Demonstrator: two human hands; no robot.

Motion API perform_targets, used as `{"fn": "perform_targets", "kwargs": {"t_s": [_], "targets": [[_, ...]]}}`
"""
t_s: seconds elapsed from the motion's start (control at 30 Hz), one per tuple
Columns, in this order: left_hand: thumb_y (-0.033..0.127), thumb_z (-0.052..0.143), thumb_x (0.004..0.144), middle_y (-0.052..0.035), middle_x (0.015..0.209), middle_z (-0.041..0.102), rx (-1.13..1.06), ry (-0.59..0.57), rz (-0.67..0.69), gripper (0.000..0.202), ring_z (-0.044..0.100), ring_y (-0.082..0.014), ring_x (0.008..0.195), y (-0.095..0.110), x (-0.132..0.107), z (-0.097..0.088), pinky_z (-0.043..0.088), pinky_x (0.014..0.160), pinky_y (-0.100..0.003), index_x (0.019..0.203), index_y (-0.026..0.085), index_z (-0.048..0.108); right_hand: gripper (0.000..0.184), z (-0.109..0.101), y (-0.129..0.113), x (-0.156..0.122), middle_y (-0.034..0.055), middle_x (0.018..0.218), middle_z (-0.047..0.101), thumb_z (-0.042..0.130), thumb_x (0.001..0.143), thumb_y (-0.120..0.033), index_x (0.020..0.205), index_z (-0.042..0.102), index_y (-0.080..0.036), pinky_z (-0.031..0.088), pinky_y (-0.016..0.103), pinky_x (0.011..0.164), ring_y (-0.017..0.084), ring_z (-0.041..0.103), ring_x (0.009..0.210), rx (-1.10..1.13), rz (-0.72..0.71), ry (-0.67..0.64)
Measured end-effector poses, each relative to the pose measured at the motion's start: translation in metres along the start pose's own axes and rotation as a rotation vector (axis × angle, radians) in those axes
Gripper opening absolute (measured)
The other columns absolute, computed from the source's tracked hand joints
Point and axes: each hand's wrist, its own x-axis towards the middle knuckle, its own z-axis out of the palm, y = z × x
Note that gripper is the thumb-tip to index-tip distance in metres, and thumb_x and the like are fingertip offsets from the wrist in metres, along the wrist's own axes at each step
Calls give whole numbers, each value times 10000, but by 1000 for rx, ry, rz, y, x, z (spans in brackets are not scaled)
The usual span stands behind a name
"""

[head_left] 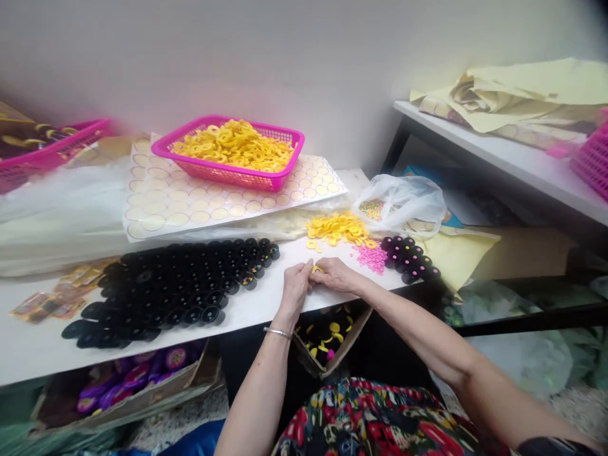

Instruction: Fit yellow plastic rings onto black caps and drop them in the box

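At the table's front edge my left hand (295, 286) and my right hand (335, 275) meet, fingers closed together. Between their fingertips shows a small yellow plastic piece (316, 269), mostly covered by the fingers. Just beyond lies a pile of yellow ring-shaped pieces (338, 227). Small pink discs (372, 258) are scattered right of my hands, beside a group of black caps with pink centres (412, 258). To the left stand many black cups (171, 285) in close rows; a few at the right end hold coloured bits. Below my hands, a cardboard box (344, 360) contains black and yellow pieces.
A pink basket (280, 182) of yellow rings rests on sheets of round stickers (156, 218). Behind the pink discs sits a plastic bag (413, 196) with colourful beads. A higher shelf (503, 149) juts in at right. Purple packages (135, 378) fill a box below left.
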Motion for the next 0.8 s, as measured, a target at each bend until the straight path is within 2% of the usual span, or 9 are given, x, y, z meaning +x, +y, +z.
{"fn": "perform_targets", "kwargs": {"t_s": [0.1, 0.17, 0.23, 0.33, 0.4, 0.5, 0.6, 0.67, 0.8], "targets": [[402, 688, 581, -82, 678, 548, -127, -111, -5, 469, 473, -146, 571, 2, -8, -8, 351, 513, -213, 873, 43, 608, 280, 4, -1, -8, -13, 621, 512, 524, 789, -414, 727, 510, -142, 348, 212, 529, 100, 464, 556, 293, 141, 65], [298, 688, 537, -80, 802, 564, -31, -184, 105, 522, 504, -170, 692, 1, -16, -11, 394, 615, -241, 1000, 76, 597, 310, 10, -2, -18, -24, 621, 514, 542, 765, -458, 792, 508, -151, 370, 214, 509, 104, 479, 538, 509, 189, 93], [274, 689, 560, -74, 888, 565, 206, -216, 300, 470, 499, -201, 807, 1, -26, -11, 403, 719, -290, 1001, 130, 616, 336, 17, -5, -31, -31, 629, 504, 586, 728, -471, 809, 518, -152, 370, 212, 509, 100, 470, 549, 594, 158, 173], [313, 683, 671, -66, 888, 580, 486, -162, 567, 260, 466, -227, 853, 3, -42, -7, 377, 773, -339, 897, 186, 655, 330, 23, -13, -53, -34, 657, 492, 636, 696, -445, 814, 535, -154, 362, 205, 522, 89, 447, 577, 641, 96, 255], [346, 668, 734, -65, 862, 589, 539, -154, 687, 216, 460, -231, 837, 7, -53, -5, 369, 766, -350, 894, 200, 660, 350, 21, -18, -67, -25, 704, 521, 684, 664, -415, 856, 547, -158, 385, 205, 549, 90, 466, 609, 718, 116, 236], [346, 627, 814, -55, 874, 600, 549, -272, 811, 190, 476, -218, 833, 16, -67, -2, 344, 849, -373, 951, 215, 650, 465, 12, -22, -82, 4, 822, 579, 773, 572, -349, 945, 565, -163, 427, 210, 614, 104, 521, 700, 911, 167, 152], [335, 631, 830, -46, 856, 601, 536, -392, 830, 154, 485, -211, 833, 22, -77, 0, 300, 933, -395, 925, 213, 646, 491, 1, -22, -90, 24, 809, 589, 768, 589, -383, 976, 595, -134, 436, 212, 599, 102, 531, 672, 1124, 234, -81], [389, 672, 800, -64, 856, 591, 505, -421, 770, 222, 466, -238, 909, 23, -81, 1, 311, 939, -399, 906, 195, 647, 452, -2, -22, -94, 19, 743, 578, 753, 613, -405, 929, 622, -109, 427, 205, 566, 87, 517, 611, 1213, 292, -198], [459, 694, 775, -97, 974, 554, 303, -514, 525, 359, 415, -271, 1051, 16, -90, 4, 351, 932, -376, 989, 179, 628, 358, -4, -25, -101, -6, 654, 555, 801, 545, -332, 772, 630, -113, 422, 199, 534, 83, 514, 562, 1314, 381, -136]]}}
